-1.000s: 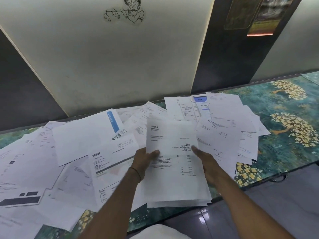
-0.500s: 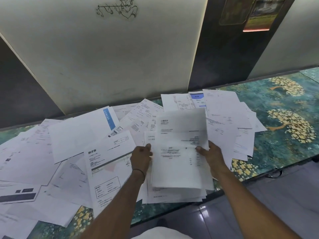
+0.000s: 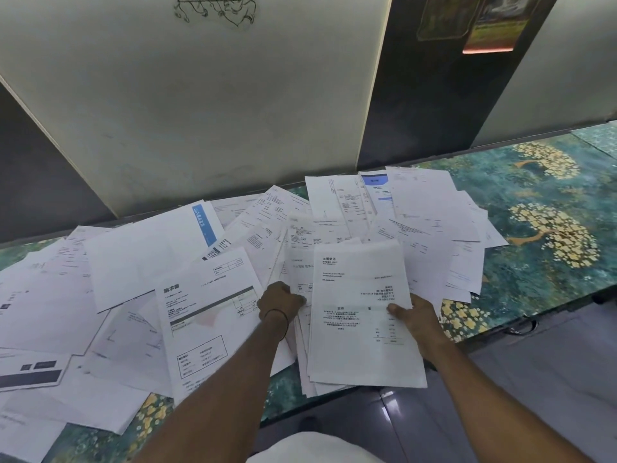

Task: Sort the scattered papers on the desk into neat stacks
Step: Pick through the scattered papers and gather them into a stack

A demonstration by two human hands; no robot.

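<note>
White printed papers (image 3: 140, 269) are lying scattered and overlapping across the green floral-patterned desk (image 3: 541, 262), mostly left and far. A small white paper stack (image 3: 362, 315) is being gathered at the near edge, probably so its edges can be squared; its long axis is running near to far, headings far. It is being pinched by the left hand (image 3: 280, 300) and right hand (image 3: 415, 317), both closed on its sides.

Ahead of you an off-white wall panel (image 3: 207, 105) with a black line drawing (image 3: 217, 10) meets a dark panel (image 3: 430, 95) above the teal desk surface with yellow blossoms (image 3: 551, 208) and grey tiled floor (image 3: 534, 379).
</note>
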